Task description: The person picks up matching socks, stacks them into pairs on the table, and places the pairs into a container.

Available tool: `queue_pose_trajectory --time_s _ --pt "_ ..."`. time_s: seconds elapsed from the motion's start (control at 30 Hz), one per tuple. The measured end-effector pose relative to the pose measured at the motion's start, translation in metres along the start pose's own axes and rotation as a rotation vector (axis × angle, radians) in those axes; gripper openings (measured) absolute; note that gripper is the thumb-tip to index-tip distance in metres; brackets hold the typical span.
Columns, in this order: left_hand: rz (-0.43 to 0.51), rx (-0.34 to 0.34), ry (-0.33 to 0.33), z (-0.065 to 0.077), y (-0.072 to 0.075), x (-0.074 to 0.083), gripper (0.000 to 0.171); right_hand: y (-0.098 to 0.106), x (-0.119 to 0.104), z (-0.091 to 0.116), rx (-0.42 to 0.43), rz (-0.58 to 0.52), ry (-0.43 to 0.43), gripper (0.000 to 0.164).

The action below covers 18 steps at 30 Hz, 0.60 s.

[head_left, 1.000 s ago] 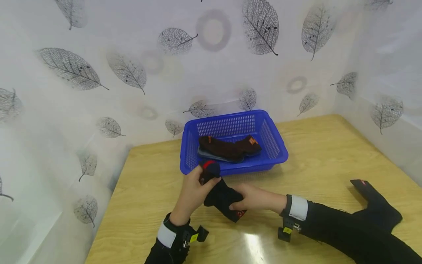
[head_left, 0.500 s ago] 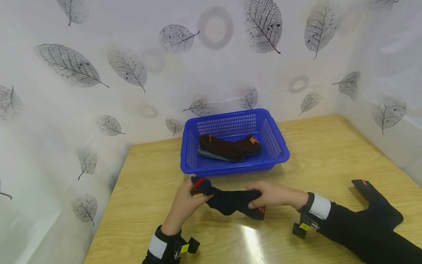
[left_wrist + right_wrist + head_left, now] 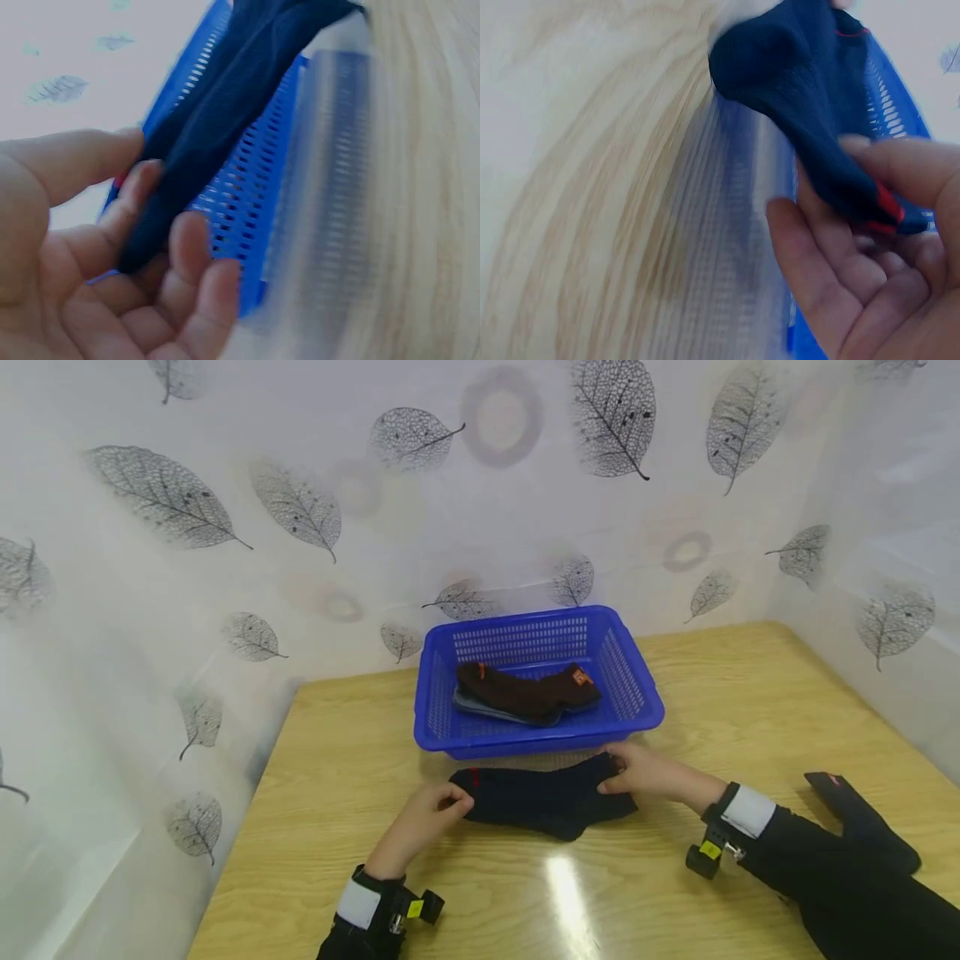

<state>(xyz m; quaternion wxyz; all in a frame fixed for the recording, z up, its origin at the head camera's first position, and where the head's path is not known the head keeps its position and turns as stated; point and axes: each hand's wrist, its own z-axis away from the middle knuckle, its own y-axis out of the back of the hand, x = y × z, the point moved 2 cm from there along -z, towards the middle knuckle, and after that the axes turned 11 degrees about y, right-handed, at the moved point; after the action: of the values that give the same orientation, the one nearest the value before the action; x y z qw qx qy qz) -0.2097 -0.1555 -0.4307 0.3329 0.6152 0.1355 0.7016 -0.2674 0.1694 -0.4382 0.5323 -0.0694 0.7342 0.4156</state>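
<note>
A dark navy sock (image 3: 536, 797) with a red band is stretched lengthwise between both hands, in front of the basket. My left hand (image 3: 426, 828) pinches its left end near the red band, between thumb and forefinger. At the other end, my right hand (image 3: 654, 775) pinches the part with red marking, with the thumb on top. The left wrist view shows the sock (image 3: 202, 127) slanting away from the fingers, other fingers loosely bent below. In the right wrist view the heel bulge of the sock (image 3: 761, 56) hangs beyond the hand. Whether it is one sock or two layered is unclear.
A blue plastic basket (image 3: 547, 745) stands at the back of the wooden table (image 3: 337, 752). Inside lie a dark brown sock (image 3: 517, 693) with orange marks and a grey-blue one (image 3: 480, 706) under it. Another black sock (image 3: 862, 818) lies at the right, partly behind the right sleeve.
Both hands have spread the sock apart, turning it from slanted to nearly level. The right hand has moved right and up towards the basket; the left hand has shifted slightly.
</note>
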Motion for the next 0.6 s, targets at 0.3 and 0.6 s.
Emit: queue_pose_trajectory --time_s 0.3,0.6 --pt "-0.131 -0.042 0.112 -0.008 0.001 0.000 0.033 0.002 -0.004 -0.004 0.004 0.410 -0.058 0.041" --pt "-0.446 0.072 0.029 -0.025 -0.036 0.043 0.016 -0.022 -0.035 -0.014 -0.037 0.752 0.085 0.034"
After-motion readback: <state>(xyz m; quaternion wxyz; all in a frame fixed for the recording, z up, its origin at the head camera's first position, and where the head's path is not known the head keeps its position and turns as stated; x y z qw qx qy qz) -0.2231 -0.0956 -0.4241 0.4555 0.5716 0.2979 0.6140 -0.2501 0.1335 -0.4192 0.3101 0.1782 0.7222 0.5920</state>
